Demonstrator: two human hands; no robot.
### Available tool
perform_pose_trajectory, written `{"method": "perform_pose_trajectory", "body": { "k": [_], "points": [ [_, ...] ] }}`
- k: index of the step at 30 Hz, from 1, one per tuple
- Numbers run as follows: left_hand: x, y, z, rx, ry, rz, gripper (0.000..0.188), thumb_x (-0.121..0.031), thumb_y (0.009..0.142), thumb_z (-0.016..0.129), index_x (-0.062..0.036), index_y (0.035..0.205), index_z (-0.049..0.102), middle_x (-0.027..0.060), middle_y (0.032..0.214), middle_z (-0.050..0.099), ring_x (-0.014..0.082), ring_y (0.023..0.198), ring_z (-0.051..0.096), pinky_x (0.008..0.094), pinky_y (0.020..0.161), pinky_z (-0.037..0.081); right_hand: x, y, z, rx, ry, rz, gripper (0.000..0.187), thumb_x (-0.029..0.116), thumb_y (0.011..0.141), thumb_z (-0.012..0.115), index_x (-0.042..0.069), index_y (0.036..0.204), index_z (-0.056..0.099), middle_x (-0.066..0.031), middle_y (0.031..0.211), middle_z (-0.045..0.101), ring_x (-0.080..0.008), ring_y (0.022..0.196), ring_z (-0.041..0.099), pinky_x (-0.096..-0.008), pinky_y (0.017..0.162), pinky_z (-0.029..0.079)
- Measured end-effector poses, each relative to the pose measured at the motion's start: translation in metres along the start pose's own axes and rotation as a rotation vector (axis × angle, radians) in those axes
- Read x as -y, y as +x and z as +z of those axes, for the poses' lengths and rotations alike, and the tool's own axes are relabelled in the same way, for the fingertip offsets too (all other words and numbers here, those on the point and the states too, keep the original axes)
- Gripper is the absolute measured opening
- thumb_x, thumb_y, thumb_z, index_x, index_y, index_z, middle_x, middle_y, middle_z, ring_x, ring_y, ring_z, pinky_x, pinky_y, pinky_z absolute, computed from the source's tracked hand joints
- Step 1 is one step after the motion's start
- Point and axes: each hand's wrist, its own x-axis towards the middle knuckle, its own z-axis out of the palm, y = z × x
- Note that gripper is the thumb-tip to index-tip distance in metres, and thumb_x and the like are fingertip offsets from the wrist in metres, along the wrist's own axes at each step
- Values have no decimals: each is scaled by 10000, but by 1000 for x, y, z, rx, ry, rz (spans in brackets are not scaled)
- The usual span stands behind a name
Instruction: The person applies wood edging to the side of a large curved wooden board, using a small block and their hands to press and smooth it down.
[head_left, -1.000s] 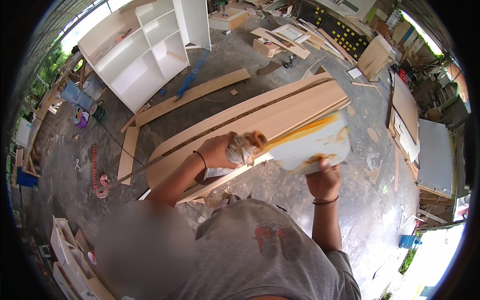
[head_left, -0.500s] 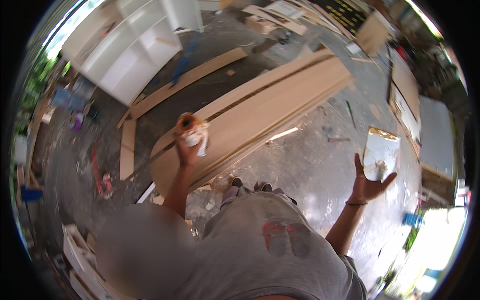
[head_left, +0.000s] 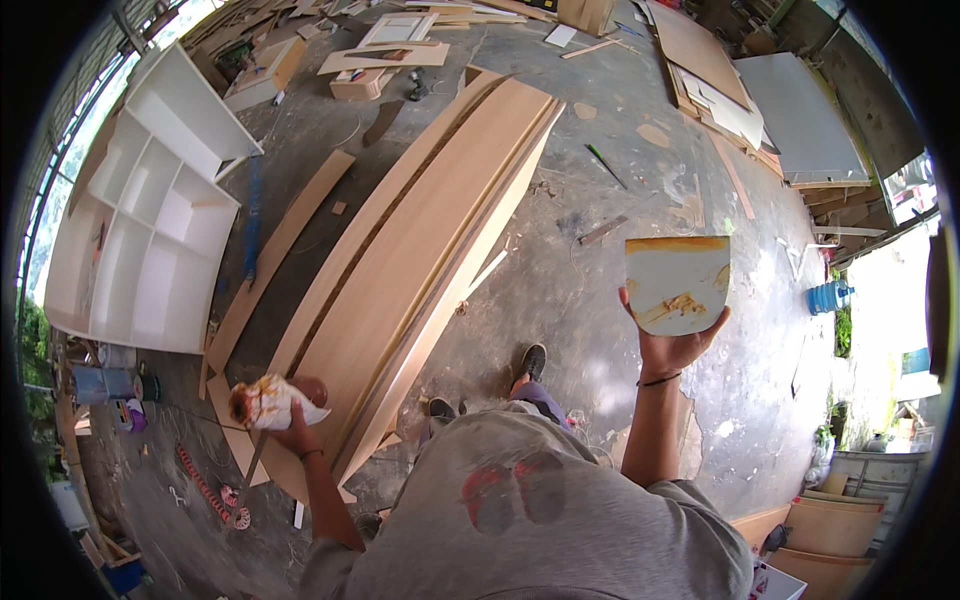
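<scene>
My left hand point(head_left: 298, 428) is closed round a crumpled white pouch-like container point(head_left: 275, 400) smeared orange-brown at one end. I hold it near the close end of a long wood-veneer panel point(head_left: 440, 190), which has a dark groove along it and one rounded end. My right hand point(head_left: 676, 345) grips a flat pale plate point(head_left: 676, 280) from below. This plate has a straight top edge and a rounded bottom. Brown smears line its top edge and spot its face. The right hand's thumb and fingers reach round its lower sides.
A white shelf cabinet point(head_left: 150, 220) stands at the left. Wood strips point(head_left: 280, 250) and a red coiled hose point(head_left: 203, 487) lie on the concrete floor. Stacked boards point(head_left: 800, 120) lean at the far right, and more offcuts point(head_left: 390, 55) lie at the back.
The view has turned to the right, so the panel and cabinet now sit farther left. My left hand has lowered towards the panel's near end; the plate's face now shows more fully.
</scene>
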Motion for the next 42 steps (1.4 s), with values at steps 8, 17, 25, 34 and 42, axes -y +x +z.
{"method": "perform_pose_trajectory", "body": {
  "k": [8,17,25,34,42],
  "points": [
    [38,-15,-5,-516,775,-183,1067,-598,675,787,37,1400,330,295,1377,417,445,1205,504,484,1011,457,71,39,-58,-220,50,21,834,702,833,504,235,1500,325,-115,1563,271,-402,1418,228,-759,1059,53],
    [13,-208,264,195,624,371,740,-316,827,715,14,1390,367,252,1426,381,443,1357,311,539,1126,229,117,92,-132,-359,65,6,851,734,824,473,254,1507,307,-107,1570,255,-396,1416,234,-773,1039,82],
    [-140,-180,651,918,152,898,588,-270,870,630,19,1343,435,219,1383,443,400,1289,416,503,1082,321,129,157,-228,-622,-8,11,893,819,771,459,266,1469,383,-115,1523,328,-406,1339,332,-790,978,209],
    [-129,-174,878,1066,491,925,545,-271,917,559,-42,1392,422,121,1514,328,328,1436,240,567,1151,201,115,231,-341,-814,-50,84,927,846,745,454,267,1465,389,-117,1520,331,-424,1320,347,-795,971,194],
    [-132,-176,848,1084,617,890,425,-191,932,531,-115,1349,517,81,1512,358,317,1435,258,586,1152,171,98,301,-421,-802,-28,248,996,863,751,410,240,1517,274,-135,1557,268,-453,1370,299,-815,953,216]
  ]
}}
